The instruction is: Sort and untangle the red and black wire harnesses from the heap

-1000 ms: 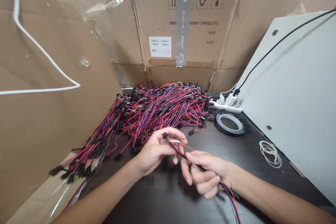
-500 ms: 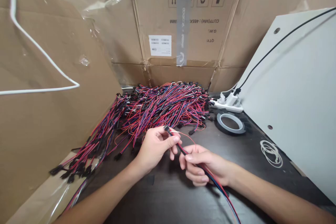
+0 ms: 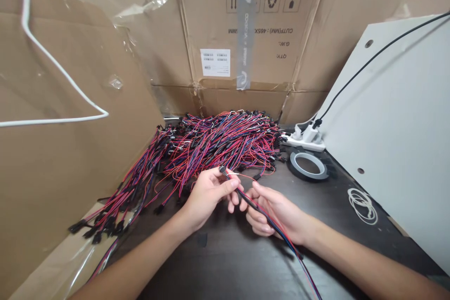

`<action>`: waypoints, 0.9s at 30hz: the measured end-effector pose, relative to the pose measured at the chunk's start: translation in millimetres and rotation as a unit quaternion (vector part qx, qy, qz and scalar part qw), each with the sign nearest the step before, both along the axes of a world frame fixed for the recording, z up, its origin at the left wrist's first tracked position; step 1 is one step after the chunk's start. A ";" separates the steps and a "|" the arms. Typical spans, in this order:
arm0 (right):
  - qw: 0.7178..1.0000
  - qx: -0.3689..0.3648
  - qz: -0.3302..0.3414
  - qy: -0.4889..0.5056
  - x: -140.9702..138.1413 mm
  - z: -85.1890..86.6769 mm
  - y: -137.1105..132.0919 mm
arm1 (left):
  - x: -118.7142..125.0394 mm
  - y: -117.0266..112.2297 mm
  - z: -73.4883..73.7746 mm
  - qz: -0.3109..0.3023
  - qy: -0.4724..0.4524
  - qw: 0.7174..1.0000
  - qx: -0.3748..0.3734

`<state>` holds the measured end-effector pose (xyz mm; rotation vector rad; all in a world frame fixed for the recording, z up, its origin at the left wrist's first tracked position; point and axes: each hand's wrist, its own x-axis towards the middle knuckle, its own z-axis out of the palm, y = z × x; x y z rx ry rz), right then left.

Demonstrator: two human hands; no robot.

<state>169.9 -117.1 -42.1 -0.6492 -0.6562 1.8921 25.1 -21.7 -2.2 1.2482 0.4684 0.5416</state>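
My left hand (image 3: 207,194) pinches the end of a red, blue and black wire bundle (image 3: 277,232) just below its small black connector (image 3: 222,169). My right hand (image 3: 276,213) holds the same bundle a little lower, index finger stretched along it; the wires trail off toward the lower right. Both hands hover over the dark table (image 3: 228,262), right in front of a big pile of the same wire harnesses (image 3: 214,143).
Cardboard walls (image 3: 70,150) wrapped in clear film enclose the left and back. A white panel (image 3: 397,126) leans at the right, with a white power strip (image 3: 304,140), a tape roll (image 3: 308,165) and a coil of white rubber bands (image 3: 363,205) beside it.
Both hands have shifted slightly up toward the pile. My right hand has slid along the bundle and stretched its fingers out; the left keeps its pinch near the connector.
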 end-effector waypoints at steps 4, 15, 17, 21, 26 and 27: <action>1.000 0.009 -0.005 0.015 1.6 2.0 -0.3 | -0.1 -0.1 0.1 -0.027 -0.024 0.999 -0.026; 0.999 0.037 -0.037 -0.002 1.7 4.7 -1.3 | 0.3 0.7 3.6 -0.035 -0.038 0.997 -0.060; 0.998 0.040 -0.045 -0.018 0.5 3.7 -0.4 | 0.3 0.8 2.4 -0.037 -0.038 0.997 -0.063; 0.995 0.036 -0.070 -0.061 -1.3 2.1 0.7 | 0.1 0.9 0.7 -0.043 -0.030 0.996 -0.075; 0.989 0.018 -0.095 -0.113 -0.8 4.0 0.1 | -0.8 0.2 1.1 -0.050 -0.020 0.995 -0.084; 0.988 0.015 -0.098 -0.122 -0.6 4.5 -0.2 | -0.9 0.1 1.1 -0.052 -0.019 0.995 -0.085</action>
